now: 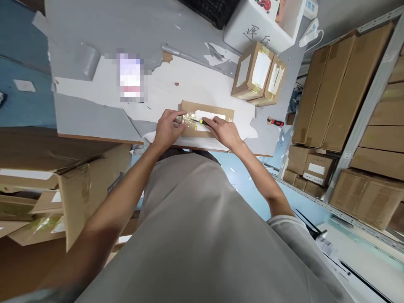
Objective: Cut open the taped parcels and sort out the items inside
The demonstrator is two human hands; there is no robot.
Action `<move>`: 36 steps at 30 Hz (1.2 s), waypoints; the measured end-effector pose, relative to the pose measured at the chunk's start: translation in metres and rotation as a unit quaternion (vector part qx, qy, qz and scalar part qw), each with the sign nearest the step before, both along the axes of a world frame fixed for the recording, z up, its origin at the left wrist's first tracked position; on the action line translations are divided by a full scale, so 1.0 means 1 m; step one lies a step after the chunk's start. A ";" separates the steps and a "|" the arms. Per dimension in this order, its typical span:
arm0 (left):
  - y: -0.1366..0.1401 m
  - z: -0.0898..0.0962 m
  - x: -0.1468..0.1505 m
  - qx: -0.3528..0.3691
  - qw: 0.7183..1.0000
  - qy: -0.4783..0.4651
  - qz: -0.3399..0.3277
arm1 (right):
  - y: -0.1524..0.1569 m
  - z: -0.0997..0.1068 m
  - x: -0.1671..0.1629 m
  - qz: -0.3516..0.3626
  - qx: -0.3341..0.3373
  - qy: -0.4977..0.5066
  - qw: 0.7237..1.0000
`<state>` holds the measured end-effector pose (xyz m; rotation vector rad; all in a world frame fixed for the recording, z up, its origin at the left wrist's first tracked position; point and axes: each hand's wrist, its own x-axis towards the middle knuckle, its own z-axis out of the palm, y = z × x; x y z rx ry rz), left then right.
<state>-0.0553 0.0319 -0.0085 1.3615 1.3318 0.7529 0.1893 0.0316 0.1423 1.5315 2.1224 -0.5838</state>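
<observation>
A small cardboard box lies flat near the table's front edge, with a white label and shiny clear tape over its left end. My left hand is closed on that end, thumb and fingers at the taped edge. In my right hand is a screwdriver with a yellow and black handle, its thin dark shaft pointing left across the box. The shaft's tip lies by the tape; whether it pierces the tape I cannot tell.
Two taped boxes stand at the back right beside a white foam bin. A red-and-black-handled tool lies on the right. A black keyboard is at the back. A large open carton stands left; loaded shelves are on the right.
</observation>
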 end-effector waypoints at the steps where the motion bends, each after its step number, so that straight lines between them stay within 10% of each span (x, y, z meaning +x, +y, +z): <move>1: 0.002 -0.002 0.000 -0.005 1.000 -0.010 -0.001 | 0.004 0.000 -0.007 0.012 -0.004 -0.018 1.000; 26: 0.009 -0.007 0.004 -0.048 0.998 -0.028 0.008 | 0.042 0.010 -0.044 0.124 -0.048 -0.056 0.989; 36: 0.006 0.002 0.011 -0.065 0.996 0.013 0.051 | 0.020 0.028 0.056 0.054 -0.054 -0.113 0.991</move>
